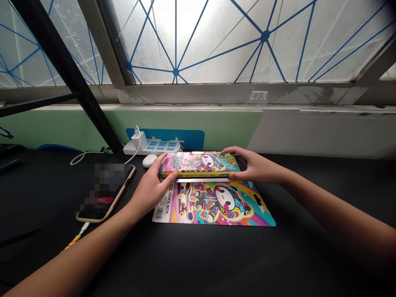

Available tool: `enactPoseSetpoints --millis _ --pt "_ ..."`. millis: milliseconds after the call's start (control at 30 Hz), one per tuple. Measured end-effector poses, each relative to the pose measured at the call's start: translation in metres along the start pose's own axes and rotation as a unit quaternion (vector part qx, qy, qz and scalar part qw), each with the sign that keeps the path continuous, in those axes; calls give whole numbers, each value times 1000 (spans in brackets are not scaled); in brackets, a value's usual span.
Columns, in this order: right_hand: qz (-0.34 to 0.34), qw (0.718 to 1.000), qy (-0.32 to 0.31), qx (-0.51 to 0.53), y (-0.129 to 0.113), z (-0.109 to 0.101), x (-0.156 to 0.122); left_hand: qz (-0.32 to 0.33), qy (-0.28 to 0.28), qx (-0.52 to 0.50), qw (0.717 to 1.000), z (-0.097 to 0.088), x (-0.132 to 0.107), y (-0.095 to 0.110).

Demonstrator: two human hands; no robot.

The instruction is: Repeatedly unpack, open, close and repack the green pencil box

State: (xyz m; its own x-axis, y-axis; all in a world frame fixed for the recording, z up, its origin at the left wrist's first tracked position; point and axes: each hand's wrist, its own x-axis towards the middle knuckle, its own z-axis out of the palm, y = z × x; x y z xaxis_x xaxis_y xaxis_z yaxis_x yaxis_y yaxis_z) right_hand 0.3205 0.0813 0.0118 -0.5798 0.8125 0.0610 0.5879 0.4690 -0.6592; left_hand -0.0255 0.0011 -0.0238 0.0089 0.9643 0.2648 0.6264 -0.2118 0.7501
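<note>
A colourful pencil box (198,163) with a cartoon figure on its lid lies lengthwise at the far side of a printed backing card (216,203). The card is flat on the black table and reads "PENCIL BOX" at its left end. My left hand (153,183) grips the box's left end, thumb along the near edge and fingers at the far corner. At the other end, my right hand (247,165) has its thumb on the near side and fingers over the far edge. Both hands are closed on the box.
Left of my left hand lies a phone (107,198) in a tan case, with a cable plugged in. Behind are a power strip (161,146) with a white charger (139,140) and a small white rounded case (149,161). A black metal post (68,66) slants at left.
</note>
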Motion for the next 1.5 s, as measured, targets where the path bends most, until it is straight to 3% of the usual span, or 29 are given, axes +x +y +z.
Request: enactPoseSetpoints --millis 200,400,500,600,767,933,1167,1300,1367,1500 --pt "-80 990 32 -113 8 16 -8 36 -55 116 991 -4 6 4" --pt "-157 921 214 -283 -17 49 -41 60 -121 227 965 -4 1 4" --pt "-215 920 184 -270 -36 70 -67 95 -123 290 944 -3 -2 5" --pt "-244 938 73 -234 -51 87 -81 140 -100 349 921 -3 -2 4" --pt "-157 968 -80 -180 -62 90 -73 182 -111 373 903 -7 4 0" --pt "-113 973 -144 -143 -61 80 -70 188 -106 379 900 -8 6 1" --pt "-148 975 -77 -145 -64 73 -86 158 -99 366 912 -7 7 3" --pt "-169 974 -21 -151 -63 79 -86 137 -117 360 915 -9 9 -2" --pt "-155 973 21 -170 -62 86 -84 134 -119 349 920 -10 10 -3" --pt "-66 966 78 -239 -59 96 -81 141 -118 340 922 -11 10 -3"
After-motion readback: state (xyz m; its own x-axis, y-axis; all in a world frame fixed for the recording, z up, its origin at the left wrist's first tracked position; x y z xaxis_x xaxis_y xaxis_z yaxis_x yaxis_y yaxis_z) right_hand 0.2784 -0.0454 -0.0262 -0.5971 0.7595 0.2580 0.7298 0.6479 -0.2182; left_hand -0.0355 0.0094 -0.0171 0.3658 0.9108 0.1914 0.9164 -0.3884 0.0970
